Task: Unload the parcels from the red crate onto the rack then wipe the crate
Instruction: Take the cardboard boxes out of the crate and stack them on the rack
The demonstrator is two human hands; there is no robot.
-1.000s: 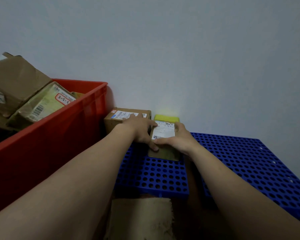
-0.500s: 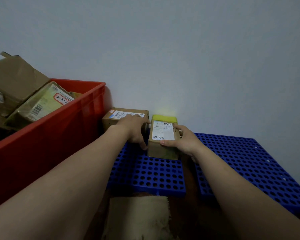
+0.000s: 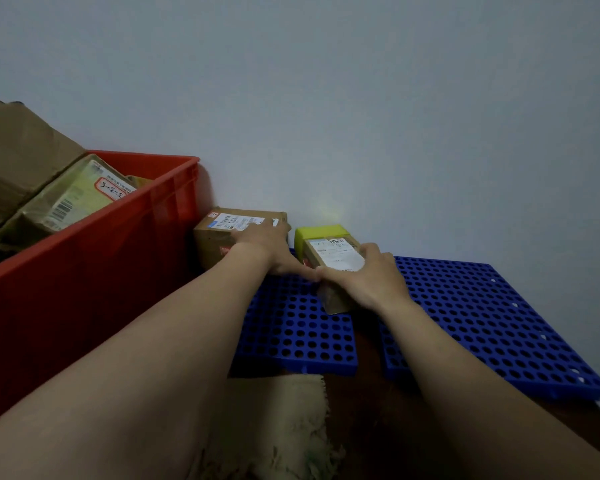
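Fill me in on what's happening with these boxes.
A person is moving parcels from the red crate onto the blue perforated rack. The right hand grips a small labelled parcel on the rack, and the left hand rests on a larger brown box beside it, next to the crate. Several parcels are in the crate, and a cloth lies untouched in front.

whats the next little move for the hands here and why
Probably release the small parcel with the right hand: it seems to sit on the blue rack already, beside the brown box that the left hand rests on. The red crate holds more parcels, so reaching back there looks like what follows.
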